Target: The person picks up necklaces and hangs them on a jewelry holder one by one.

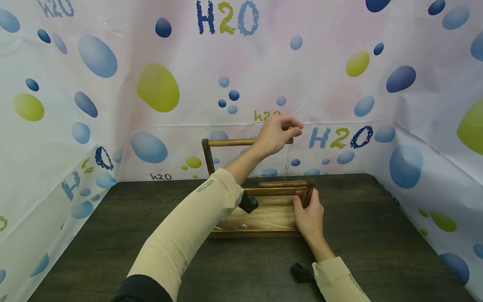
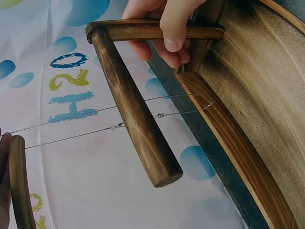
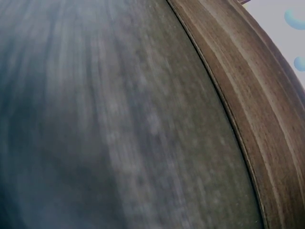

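Upper bar (image 1: 230,142): wooden, raised above the tray (image 1: 273,212); its right end just beside the left hand
Silver pieces (image 1: 240,227): near the tray's front edge
Left hand (image 1: 277,133): thumb and fingertips together, pinching the thin chain (image 2: 161,115)
Chain: hanging in two strands at the upper bar's end; passes behind the lower bar (image 1: 283,183)
Right hand (image 1: 311,216): thumb and fingers clamped on the lower bar's side post (image 1: 309,193)
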A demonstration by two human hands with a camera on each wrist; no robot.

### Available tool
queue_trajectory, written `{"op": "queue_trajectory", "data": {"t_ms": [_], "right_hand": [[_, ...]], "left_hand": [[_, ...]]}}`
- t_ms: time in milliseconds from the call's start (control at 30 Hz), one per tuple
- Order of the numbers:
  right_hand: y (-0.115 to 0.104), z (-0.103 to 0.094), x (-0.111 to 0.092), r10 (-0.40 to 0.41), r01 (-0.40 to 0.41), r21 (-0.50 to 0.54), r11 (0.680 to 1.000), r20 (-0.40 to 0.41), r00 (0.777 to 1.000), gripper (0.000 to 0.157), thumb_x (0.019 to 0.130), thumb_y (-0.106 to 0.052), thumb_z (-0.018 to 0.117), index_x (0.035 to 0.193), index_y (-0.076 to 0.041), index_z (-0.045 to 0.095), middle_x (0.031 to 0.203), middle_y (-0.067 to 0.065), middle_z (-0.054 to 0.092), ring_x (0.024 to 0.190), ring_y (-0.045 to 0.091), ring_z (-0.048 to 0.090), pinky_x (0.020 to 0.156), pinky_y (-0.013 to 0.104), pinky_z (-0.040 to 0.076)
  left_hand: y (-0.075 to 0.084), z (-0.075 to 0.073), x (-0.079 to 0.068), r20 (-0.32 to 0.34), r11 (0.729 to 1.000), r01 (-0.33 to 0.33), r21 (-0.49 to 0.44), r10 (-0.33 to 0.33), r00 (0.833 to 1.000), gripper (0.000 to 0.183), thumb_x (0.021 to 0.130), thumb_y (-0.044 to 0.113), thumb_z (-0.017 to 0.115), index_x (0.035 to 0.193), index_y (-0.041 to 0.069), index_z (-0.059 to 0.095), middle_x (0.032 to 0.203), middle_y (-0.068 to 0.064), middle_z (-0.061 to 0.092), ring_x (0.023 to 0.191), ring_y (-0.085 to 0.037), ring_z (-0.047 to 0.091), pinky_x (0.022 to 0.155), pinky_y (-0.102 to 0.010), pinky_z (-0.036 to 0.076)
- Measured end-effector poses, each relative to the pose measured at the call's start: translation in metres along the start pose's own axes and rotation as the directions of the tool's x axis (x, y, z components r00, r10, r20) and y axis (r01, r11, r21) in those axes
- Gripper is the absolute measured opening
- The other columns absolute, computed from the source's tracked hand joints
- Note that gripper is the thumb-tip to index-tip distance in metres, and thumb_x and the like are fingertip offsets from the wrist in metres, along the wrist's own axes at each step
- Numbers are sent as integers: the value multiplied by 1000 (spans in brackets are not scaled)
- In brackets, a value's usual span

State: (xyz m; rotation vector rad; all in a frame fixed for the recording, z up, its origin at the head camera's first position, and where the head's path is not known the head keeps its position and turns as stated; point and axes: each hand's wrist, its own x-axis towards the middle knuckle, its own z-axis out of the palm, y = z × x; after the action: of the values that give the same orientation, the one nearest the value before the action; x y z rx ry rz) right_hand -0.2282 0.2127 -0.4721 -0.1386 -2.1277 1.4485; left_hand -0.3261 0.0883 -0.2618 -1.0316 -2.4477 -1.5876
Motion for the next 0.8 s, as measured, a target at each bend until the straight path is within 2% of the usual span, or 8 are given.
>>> {"op": "queue_trajectory", "data": {"t_ms": [233, 467, 667, 800], "right_hand": [[-1, 0, -1, 3, -3, -2, 1000, -1, 1000, 29, 99, -12, 61, 127, -5, 55, 115, 13, 69, 102, 27, 66, 81, 28, 47], [-1, 1, -2, -1, 1, -8, 1000, -10, 1000, 29, 98, -10, 62, 126, -4, 55, 113, 15, 69, 101, 27, 65, 81, 32, 46], [-1, 1, -2, -1, 1, -12, 1000, -19, 1000, 30, 98, -10, 62, 126, -3, 55, 112, 14, 69, 99, 27, 64, 83, 36, 47], [-1, 1, -3, -8, 8, -18, 1000, -22, 1000, 30, 99, -11, 62, 126, -2, 55, 113, 14, 69, 100, 27, 64, 84, 40, 48]], "left_hand": [[-5, -8, -5, -15, 999, 9, -40, -10, 1000, 14, 99, 9, 65, 109, 3, 73, 99, -8, 72, 87, -14, 72, 77, -23, 57], [-9, -17, -10, -53, 999, -1, 50, 4, 999, 13, 98, 12, 68, 107, 6, 75, 97, -3, 73, 87, -12, 68, 77, -23, 53], [-12, -26, -16, -85, 999, -15, 30, 18, 996, 12, 97, 10, 68, 105, 5, 75, 96, -3, 73, 87, -12, 69, 76, -25, 54], [-15, -34, -21, -110, 998, -4, 65, 11, 994, 11, 98, 12, 68, 106, 8, 75, 97, -1, 73, 87, -12, 68, 76, -25, 54]]}}
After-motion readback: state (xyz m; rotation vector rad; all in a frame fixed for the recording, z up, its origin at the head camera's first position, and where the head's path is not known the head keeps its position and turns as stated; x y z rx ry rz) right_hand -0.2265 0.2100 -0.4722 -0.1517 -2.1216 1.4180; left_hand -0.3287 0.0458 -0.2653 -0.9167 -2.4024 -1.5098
